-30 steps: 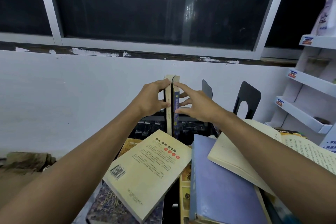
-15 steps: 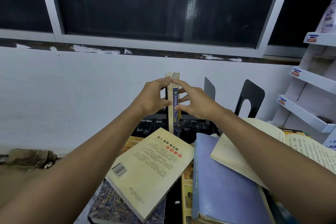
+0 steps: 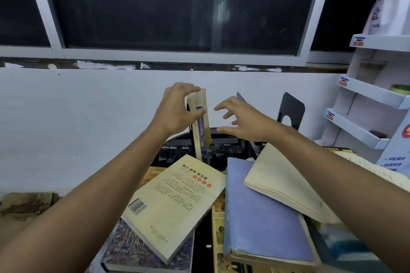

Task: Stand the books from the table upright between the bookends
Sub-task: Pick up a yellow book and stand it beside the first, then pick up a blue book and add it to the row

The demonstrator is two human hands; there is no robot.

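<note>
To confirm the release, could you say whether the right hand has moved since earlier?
Yes: the right hand drew rightward off the upright books, toward the black bookend.

I see a dark glossy tabletop [image 3: 202, 237] set against a white wall. Near its back edge a pair of thin cream-edged books [image 3: 200, 126] stands upright, with a black metal bookend [image 3: 290, 109] well to their right. Closer to me, a purple patterned hardcover [image 3: 133, 252] lies flat on the left with a cream paperback [image 3: 175, 201] across it. On the right, a yellow illustrated book [image 3: 218, 224] lies under a blue-covered book [image 3: 261, 217].
</note>
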